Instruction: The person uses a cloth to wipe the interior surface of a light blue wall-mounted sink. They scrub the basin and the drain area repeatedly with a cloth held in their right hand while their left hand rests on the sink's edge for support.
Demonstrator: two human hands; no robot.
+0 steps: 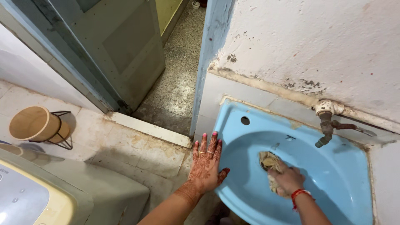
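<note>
A light blue wall-mounted washbasin [341, 175] fills the lower right. My right hand [288, 180], with a red thread at the wrist, presses a crumpled beige cloth [268, 161] against the bottom of the bowl near the drain. My left hand [206, 166], patterned with henna, lies flat with fingers spread on the basin's left rim. A rusty old tap [326, 126] juts from a pipe on the wall above the bowl's back right edge; no water is seen running.
A beige plant pot [35, 124] in a black wire stand sits on stained floor tiles at left. A white and yellow washing machine [29, 200] occupies the lower left corner. A grey door [121, 50] stands open onto a speckled floor beyond a raised threshold.
</note>
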